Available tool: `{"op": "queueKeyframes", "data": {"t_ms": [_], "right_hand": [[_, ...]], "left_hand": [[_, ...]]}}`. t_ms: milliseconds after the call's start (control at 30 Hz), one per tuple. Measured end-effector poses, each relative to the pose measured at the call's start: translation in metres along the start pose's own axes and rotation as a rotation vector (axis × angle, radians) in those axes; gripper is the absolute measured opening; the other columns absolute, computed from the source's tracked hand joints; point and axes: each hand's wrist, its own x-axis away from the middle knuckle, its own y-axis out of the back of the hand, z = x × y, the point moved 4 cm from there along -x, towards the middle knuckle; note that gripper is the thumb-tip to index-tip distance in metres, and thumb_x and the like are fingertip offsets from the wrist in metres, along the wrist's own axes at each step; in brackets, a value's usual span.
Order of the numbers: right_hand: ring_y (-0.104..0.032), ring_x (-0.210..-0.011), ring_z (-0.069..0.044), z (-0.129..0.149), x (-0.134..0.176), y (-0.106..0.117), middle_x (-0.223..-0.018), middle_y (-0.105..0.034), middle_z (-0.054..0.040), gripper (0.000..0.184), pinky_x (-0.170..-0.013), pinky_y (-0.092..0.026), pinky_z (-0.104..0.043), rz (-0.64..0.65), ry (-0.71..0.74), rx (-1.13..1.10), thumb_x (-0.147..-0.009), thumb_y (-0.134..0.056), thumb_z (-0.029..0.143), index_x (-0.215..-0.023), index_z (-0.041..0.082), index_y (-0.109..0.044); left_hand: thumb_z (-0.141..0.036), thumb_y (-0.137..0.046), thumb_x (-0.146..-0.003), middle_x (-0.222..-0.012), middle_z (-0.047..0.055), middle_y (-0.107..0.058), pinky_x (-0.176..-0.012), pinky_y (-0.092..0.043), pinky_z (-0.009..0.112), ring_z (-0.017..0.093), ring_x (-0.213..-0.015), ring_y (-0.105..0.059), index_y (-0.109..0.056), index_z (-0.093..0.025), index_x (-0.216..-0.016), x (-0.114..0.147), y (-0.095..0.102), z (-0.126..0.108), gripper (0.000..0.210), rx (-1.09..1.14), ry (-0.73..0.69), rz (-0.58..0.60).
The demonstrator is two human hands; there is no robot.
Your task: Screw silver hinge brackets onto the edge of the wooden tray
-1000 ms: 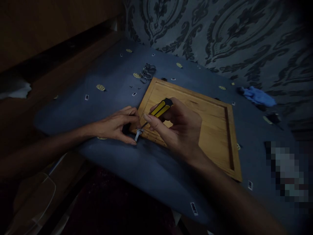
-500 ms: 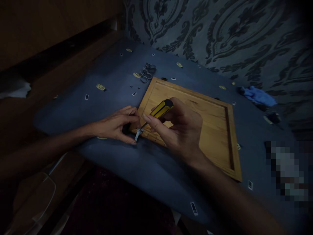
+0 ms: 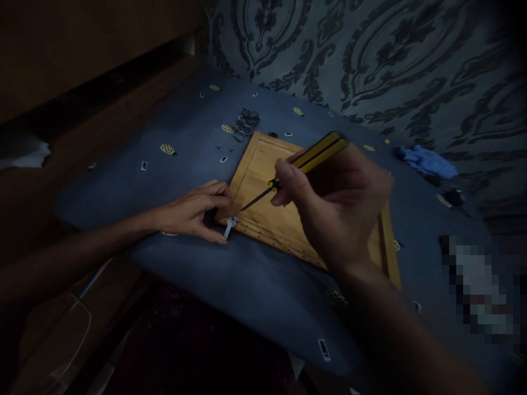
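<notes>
A wooden panel [image 3: 267, 159] with a raised frame lies on the cloth, a row of small holes along its near edge. At its near left corner sits a small metal hinge [image 3: 231, 224], its arm sticking out past the edge. My left hand [image 3: 201, 211] curves around that corner, the thumb tip against the hinge arm and the fingers by the panel's edge. My right hand [image 3: 337, 203] grips a yellow and black screwdriver [image 3: 317, 153] above the panel. The screwdriver's tip points down left, a little away from the hinge.
On the dark blue tablecloth [image 3: 181, 181], several metal hinges [image 3: 245, 123] lie in a heap behind the panel, with two small screws [image 3: 224, 148] nearby. A blue cloth [image 3: 428, 162] lies at the right by the patterned wall. Wooden furniture [image 3: 123, 82] borders the left side.
My right hand has drawn the screwdriver up and to the right, away from the hinge. My left hand has stayed at the panel's corner.
</notes>
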Motion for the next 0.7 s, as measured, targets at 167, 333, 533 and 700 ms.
{"op": "queueKeyframes", "data": {"t_ms": [167,333,533,700], "right_hand": [[-0.062,-0.052,-0.014,-0.016,0.009,-0.012,-0.071,-0.065,0.0035,0.029,-0.044,-0.052,-0.030,0.089,-0.051,0.019,-0.092,-0.085,0.044,-0.081,0.026,-0.064],[-0.060,-0.048,-0.012,-0.018,0.013,-0.016,-0.066,-0.059,0.0058,0.033,-0.043,-0.047,-0.028,0.110,-0.037,0.012,-0.092,-0.085,0.041,-0.078,0.026,-0.059],[-0.060,-0.048,-0.012,-0.020,0.013,-0.017,-0.066,-0.060,0.0058,0.031,-0.043,-0.048,-0.028,0.107,-0.039,-0.002,-0.092,-0.084,0.040,-0.078,0.026,-0.060],[-0.061,-0.050,-0.012,-0.021,0.015,-0.018,-0.064,-0.060,0.0070,0.028,-0.045,-0.046,-0.028,0.121,-0.038,0.018,-0.092,-0.084,0.036,-0.079,0.026,-0.061]], "left_hand": [[-0.068,-0.081,-0.087,-0.107,0.004,-0.058,-0.094,-0.045,0.037,0.026,-0.108,-0.052,-0.071,-0.023,-0.105,0.000,-0.001,0.001,0.049,0.002,-0.015,0.002],[-0.070,-0.080,-0.087,-0.111,0.005,-0.057,-0.096,-0.044,0.038,0.027,-0.110,-0.052,-0.070,-0.023,-0.103,-0.001,-0.001,0.002,0.050,-0.002,-0.021,0.001],[-0.068,-0.082,-0.086,-0.107,0.004,-0.057,-0.095,-0.044,0.038,0.026,-0.108,-0.051,-0.068,-0.022,-0.095,-0.001,-0.001,0.002,0.049,0.010,-0.015,-0.003],[-0.068,-0.080,-0.087,-0.108,0.004,-0.058,-0.096,-0.045,0.038,0.026,-0.108,-0.052,-0.067,-0.022,-0.093,-0.001,0.000,-0.001,0.048,0.008,-0.013,-0.003]]}}
